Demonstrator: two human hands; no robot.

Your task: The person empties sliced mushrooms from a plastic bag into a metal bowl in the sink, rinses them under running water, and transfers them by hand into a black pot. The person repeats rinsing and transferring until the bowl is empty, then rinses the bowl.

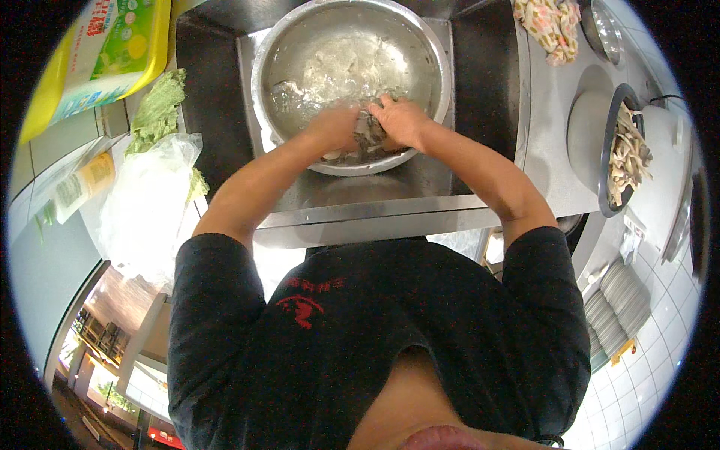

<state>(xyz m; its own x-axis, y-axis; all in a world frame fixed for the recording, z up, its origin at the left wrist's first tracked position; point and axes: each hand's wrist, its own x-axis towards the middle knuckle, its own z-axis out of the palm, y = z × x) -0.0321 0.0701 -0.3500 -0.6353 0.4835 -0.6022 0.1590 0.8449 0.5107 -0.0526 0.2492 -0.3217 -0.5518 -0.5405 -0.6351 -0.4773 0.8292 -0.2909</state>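
Note:
A large round metal basin [264,121] full of water sits inside a stainless-steel sink [489,84]. Both of my hands are dipped in its near side. My left hand [336,130] is motion-blurred, its fingertips hidden by moving water. Close beside it, my right hand [400,119] has some fingers spread at the surface, the others under water. Between and below the hands are wet greyish-brown pieces [370,132], possibly mushrooms. Whether either hand grips any of them cannot be made out. Ripples and glare blur the basin's bottom.
Right of the sink, a dark-rimmed tub [606,152] holds torn mushrooms [629,152]. Behind it lie a patterned cloth [548,28] and a metal bowl [603,31]. At left are a yellow container [112,50], a green mesh cloth [157,107] and a white plastic bag [147,208]. Stacked plates [619,304] stand lower right.

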